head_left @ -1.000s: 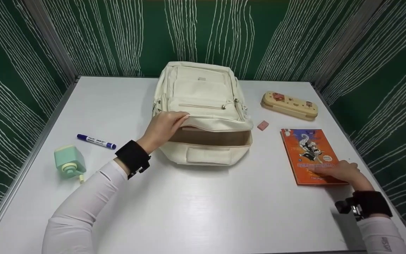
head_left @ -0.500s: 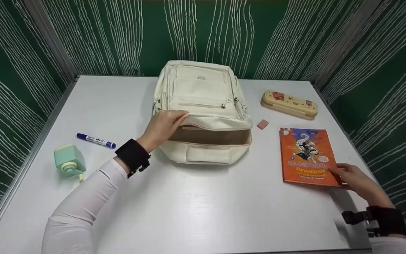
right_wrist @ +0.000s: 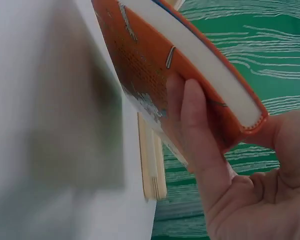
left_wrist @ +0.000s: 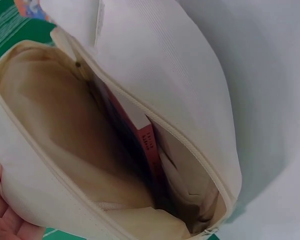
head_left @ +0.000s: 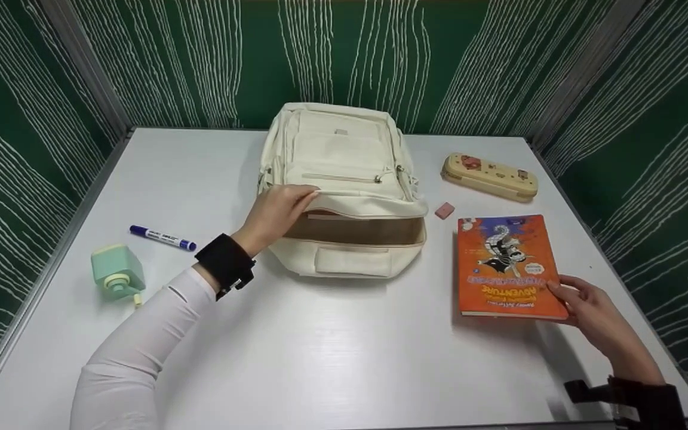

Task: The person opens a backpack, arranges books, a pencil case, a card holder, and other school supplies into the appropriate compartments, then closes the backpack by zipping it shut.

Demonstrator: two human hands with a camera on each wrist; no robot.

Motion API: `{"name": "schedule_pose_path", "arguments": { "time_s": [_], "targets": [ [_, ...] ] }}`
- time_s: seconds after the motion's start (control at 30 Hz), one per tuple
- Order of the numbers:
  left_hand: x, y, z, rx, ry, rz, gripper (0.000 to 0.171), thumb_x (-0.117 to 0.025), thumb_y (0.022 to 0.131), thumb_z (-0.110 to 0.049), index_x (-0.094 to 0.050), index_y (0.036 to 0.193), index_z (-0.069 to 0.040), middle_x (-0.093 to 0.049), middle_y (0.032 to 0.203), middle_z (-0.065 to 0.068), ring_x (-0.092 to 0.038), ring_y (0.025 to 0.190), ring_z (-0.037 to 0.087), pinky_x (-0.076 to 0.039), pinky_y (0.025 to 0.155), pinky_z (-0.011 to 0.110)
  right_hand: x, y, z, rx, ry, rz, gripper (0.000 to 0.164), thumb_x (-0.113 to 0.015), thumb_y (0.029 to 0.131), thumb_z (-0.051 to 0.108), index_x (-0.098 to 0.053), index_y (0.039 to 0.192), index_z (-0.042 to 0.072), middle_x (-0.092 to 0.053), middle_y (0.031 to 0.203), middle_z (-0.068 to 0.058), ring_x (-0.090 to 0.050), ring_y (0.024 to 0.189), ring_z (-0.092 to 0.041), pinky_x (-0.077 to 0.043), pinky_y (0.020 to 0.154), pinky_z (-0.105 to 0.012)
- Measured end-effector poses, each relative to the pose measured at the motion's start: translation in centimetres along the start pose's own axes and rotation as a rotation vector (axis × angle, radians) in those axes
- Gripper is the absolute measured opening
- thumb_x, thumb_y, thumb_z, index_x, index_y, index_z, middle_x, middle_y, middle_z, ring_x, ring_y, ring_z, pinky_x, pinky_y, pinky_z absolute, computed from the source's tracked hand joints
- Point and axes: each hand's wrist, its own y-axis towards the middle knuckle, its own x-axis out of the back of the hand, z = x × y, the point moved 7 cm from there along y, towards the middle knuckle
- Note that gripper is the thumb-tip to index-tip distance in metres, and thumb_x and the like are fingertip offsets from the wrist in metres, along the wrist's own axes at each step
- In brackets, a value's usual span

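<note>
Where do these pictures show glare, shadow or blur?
Head view: pale glare on the white table, soft shadow beside the orange book. Left wrist: the backpack's interior sits in shade. Right wrist: a smeared dark patch on the table, perhaps shadow or reflection; the right hand looks sharper.

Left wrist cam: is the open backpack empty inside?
No, a red-spined book shows inside the open cream backpack.
</note>
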Motion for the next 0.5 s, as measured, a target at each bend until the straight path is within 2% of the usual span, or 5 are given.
{"name": "schedule_pose_path", "arguments": {
  "time_s": [0.2, 0.3, 0.4, 0.5],
  "targets": [
    [0.1, 0.2, 0.0, 0.012, -0.005, -0.003, 0.029, -0.056, 0.106, -0.025, -0.077, 0.112, -0.004, -0.08, 0.099, 0.014, -0.077, 0.089, 0.028, -0.062, 0.085, 0.044, -2.4, -1.3, 1.5, 0.032, 0.186, 0.103, 0.071, -0.048, 0.109, 0.031, -0.011, 0.156, -0.007, -0.071, 0.1, 0.015, -0.07, 0.088, -0.002, -0.062, 0.078, -0.019],
    [0.1, 0.1, 0.1, 0.018, -0.001, -0.007, 0.029, -0.056, 0.106, -0.024, -0.077, 0.113, -0.004, -0.08, 0.103, 0.014, -0.078, 0.093, 0.028, -0.062, 0.087, 0.044, -3.8, -1.8, 2.1, 0.05, 0.234, 0.161, 0.055, -0.046, 0.11, 0.028, -0.024, 0.152, 0.0, -0.072, 0.104, 0.011, -0.07, 0.089, -0.004, -0.062, 0.079, -0.02],
    [0.1, 0.1, 0.1, 0.023, 0.001, -0.008, 0.029, -0.056, 0.106, -0.024, -0.077, 0.114, -0.005, -0.08, 0.105, 0.014, -0.078, 0.095, 0.029, -0.062, 0.088, 0.044, -5.3, -2.3, 2.5, 0.056, 0.256, 0.233, 0.041, -0.045, 0.111, 0.026, -0.035, 0.146, 0.009, -0.071, 0.108, 0.009, -0.07, 0.092, -0.006, -0.061, 0.082, -0.02],
    [0.2, 0.1, 0.1, 0.022, 0.004, -0.019, 0.029, -0.057, 0.105, -0.024, -0.077, 0.114, -0.005, -0.08, 0.103, 0.014, -0.078, 0.092, 0.029, -0.062, 0.087, 0.045, -7.5, -2.5, 3.3, 0.062, 0.226, 0.309, 0.047, -0.045, 0.111, 0.027, -0.033, 0.15, 0.005, -0.07, 0.112, 0.008, -0.07, 0.095, -0.007, -0.061, 0.084, -0.021]
  ]
}}
